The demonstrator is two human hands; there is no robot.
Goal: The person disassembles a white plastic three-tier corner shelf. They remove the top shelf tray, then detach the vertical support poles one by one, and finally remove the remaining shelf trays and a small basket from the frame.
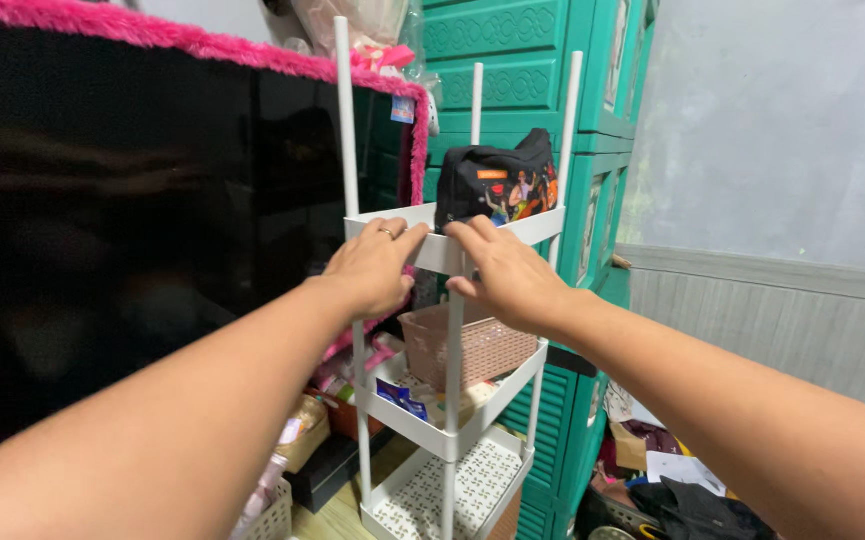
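Both hands, left (373,268) and right (509,275), grip the white shelf rim (433,250) (fingertips hidden); black bag (501,185) half-hidden.

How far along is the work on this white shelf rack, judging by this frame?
Done: the white rack stands with a black pouch on its top tray and a woven basket on the middle tray.
In hand: the left hand and right hand both grip the top tray's front rim.
Left: the perforated bottom tray holds nothing visible.
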